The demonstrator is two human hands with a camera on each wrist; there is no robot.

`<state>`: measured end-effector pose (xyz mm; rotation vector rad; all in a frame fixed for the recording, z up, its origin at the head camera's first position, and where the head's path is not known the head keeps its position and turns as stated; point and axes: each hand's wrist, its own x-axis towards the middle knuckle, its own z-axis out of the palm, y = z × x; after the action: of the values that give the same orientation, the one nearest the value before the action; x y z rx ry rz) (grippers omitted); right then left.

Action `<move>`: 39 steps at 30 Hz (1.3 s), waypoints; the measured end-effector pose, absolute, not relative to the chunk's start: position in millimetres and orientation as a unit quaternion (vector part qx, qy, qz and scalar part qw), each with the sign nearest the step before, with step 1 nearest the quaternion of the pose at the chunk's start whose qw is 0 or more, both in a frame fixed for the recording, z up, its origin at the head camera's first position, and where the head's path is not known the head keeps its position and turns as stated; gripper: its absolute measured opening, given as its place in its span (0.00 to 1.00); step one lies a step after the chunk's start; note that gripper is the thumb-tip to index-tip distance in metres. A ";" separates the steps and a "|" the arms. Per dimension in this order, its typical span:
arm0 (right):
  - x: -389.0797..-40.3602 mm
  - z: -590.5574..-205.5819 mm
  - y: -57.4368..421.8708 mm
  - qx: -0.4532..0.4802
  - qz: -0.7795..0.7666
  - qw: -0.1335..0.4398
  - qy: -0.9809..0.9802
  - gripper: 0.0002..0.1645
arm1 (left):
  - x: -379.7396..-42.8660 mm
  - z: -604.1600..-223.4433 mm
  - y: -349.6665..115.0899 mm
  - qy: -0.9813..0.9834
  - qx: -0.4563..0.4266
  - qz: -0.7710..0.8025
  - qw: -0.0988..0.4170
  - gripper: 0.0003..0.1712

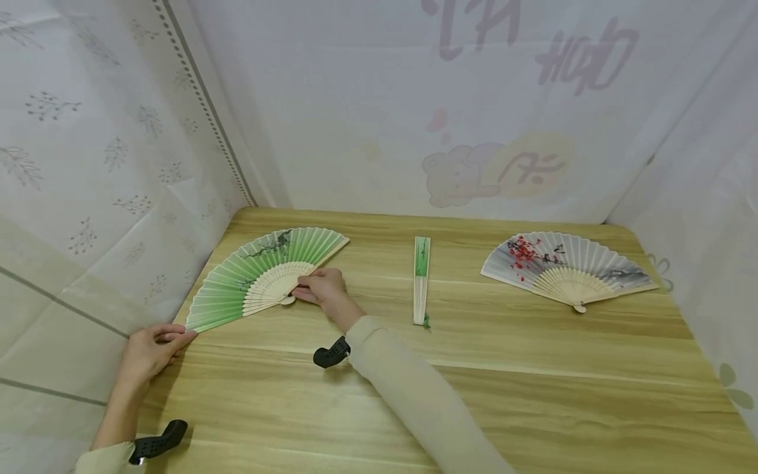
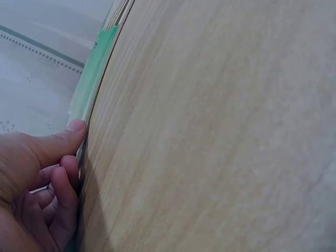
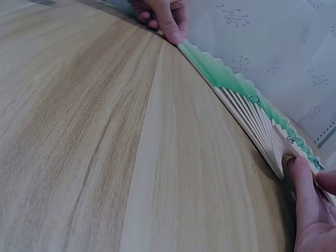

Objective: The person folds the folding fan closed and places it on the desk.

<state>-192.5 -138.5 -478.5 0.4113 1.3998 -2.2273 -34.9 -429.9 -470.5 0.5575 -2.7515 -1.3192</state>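
Observation:
A green folding fan (image 1: 225, 286) with a dark branch pattern and pale ribs lies spread wide at the table's left side. My left hand (image 1: 151, 352) pinches the outer tip of its left edge between thumb and fingers; the left wrist view shows the thumb (image 2: 63, 144) on that green corner. Near the pivot, my right hand (image 1: 326, 289) grips the right-hand end rib, as the right wrist view also shows, where the ribs (image 3: 254, 118) converge beside the fingers. Part of the lower right rib is hidden behind the right hand.
A folded green fan (image 1: 421, 280) with a green tassel lies upright in the table's middle. At the right, a spread grey-white fan (image 1: 577, 263) bears red blossoms. Patterned curtains (image 1: 355, 118) border the wooden table (image 1: 533, 395). Black wrist mounts (image 1: 333, 353) project from both wrists.

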 end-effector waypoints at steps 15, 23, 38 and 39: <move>-197.2 -464.6 -115.4 0.087 -0.825 0.267 0.491 0.07 | -38.4 -474.6 -428.7 -0.878 0.132 -0.456 0.061 0.20; -201.9 -460.3 -88.6 0.044 -0.830 0.282 0.479 0.10 | -50.4 -472.7 -418.1 -0.871 0.057 -0.471 0.131 0.09; -211.6 -444.0 -24.7 0.005 -0.844 0.263 0.468 0.04 | -94.1 -455.6 -380.0 -0.868 0.000 -0.472 0.156 0.11; -211.8 -442.5 -19.7 0.003 -0.844 0.261 0.469 0.05 | -97.6 -454.5 -377.2 -0.866 -0.004 -0.475 0.155 0.11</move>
<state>-211.8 -19.7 -442.5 0.0082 1.2695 -2.2853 -97.6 -377.2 -454.5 -0.0126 -2.4816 -1.3597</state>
